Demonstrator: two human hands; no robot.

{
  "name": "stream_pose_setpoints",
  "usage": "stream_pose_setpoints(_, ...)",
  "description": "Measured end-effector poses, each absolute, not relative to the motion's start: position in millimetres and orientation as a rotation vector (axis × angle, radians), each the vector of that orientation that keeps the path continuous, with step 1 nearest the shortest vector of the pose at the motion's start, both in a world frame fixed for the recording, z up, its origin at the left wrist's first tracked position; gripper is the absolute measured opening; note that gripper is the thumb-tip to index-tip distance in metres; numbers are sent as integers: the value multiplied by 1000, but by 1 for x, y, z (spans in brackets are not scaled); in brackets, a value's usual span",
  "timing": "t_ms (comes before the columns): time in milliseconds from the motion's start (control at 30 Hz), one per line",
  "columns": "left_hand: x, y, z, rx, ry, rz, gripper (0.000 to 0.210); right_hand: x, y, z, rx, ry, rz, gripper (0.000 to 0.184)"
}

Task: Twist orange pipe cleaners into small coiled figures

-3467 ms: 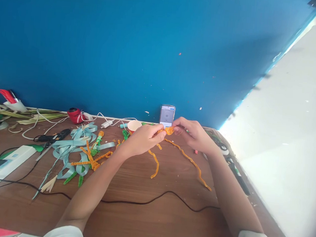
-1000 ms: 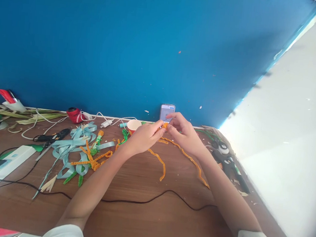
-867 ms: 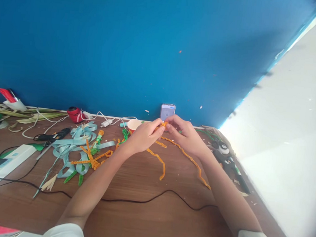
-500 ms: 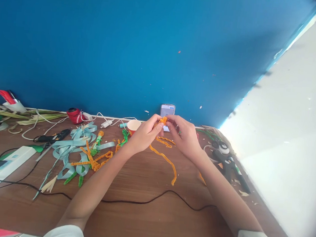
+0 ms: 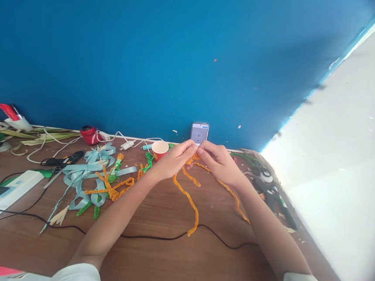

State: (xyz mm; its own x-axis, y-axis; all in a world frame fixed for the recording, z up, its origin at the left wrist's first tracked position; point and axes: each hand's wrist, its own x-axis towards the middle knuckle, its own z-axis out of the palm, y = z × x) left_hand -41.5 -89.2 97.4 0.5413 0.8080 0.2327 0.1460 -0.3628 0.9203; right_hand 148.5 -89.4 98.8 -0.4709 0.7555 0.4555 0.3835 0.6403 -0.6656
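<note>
In the head view, my left hand and my right hand meet in front of the phone. Thumbs and fingers of both pinch a small bunch of thick, fuzzy orange yarn, mostly covered by the fingers. From it several strands hang down: one long yarn strand reaches toward the black cable, a short one lies beside it, and another runs right, under my right wrist. Left of my left forearm lies a knotted orange yarn piece, with green yarn pieces near it.
A phone leans on the blue wall. A red paper cup stands behind my left wrist. Light blue ribbon, a power strip and a glue gun lie left; dark tools lie right. A black cable crosses the table.
Both hands have dipped slightly and drawn closer together, covering more of the orange bunch. The long strand's end has shifted left and nearer, and the right strand shows more.
</note>
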Motion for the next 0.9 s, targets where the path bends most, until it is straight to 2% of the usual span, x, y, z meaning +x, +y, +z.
stream_pose_setpoints(233, -44, -91, 103, 1799, 683, 825, 24, 145, -88, 95, -702, -1792, 1151, 39)
stream_pose_setpoints(467, -36, -94, 97, 1965, 871, 836, 13, 147, -82, 92, -692, -1579, 1307, 37)
stream_pose_setpoints(733, -34, -98, 102, 2204, 1039, 840, 15, 146, -82, 96, -644, -1317, 1760, 32)
stream_pose_setpoints(900, -37, -92, 100, 2212, 1057, 840, 16, 146, -80, 97, -675, -1163, 1886, 35)
